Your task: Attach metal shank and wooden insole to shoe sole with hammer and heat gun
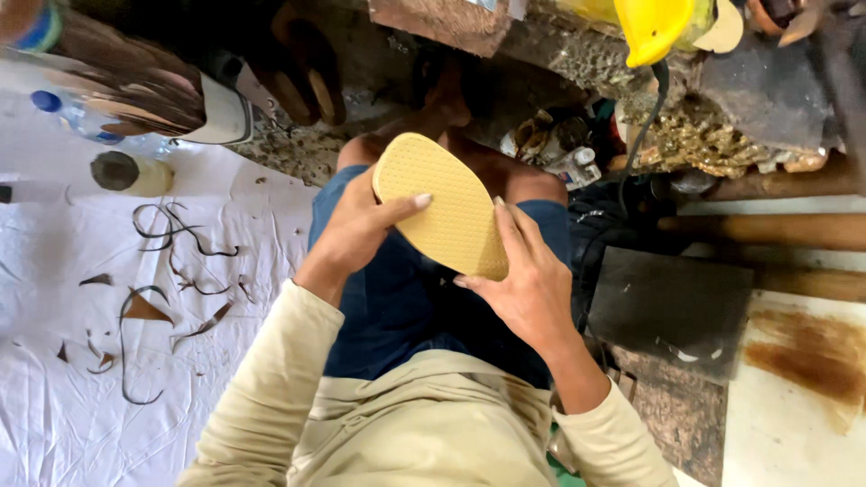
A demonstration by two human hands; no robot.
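A yellow textured shoe sole (442,200) is held over my lap between both hands. My left hand (356,230) grips its left edge, thumb lying across the dimpled face. My right hand (523,275) holds the lower right end, fingers curled behind it and thumb along the edge. The sole tilts, its rounded end pointing up and left. My knees in dark blue shorts lie beneath it.
A white sheet (72,298) on the left carries thin dark leather trimmings (180,243), a small bottle (131,174) and a water bottle (77,113). A dark slab (672,307) lies on the right beside wooden poles (794,230). A yellow plastic object (651,29) hangs at the top.
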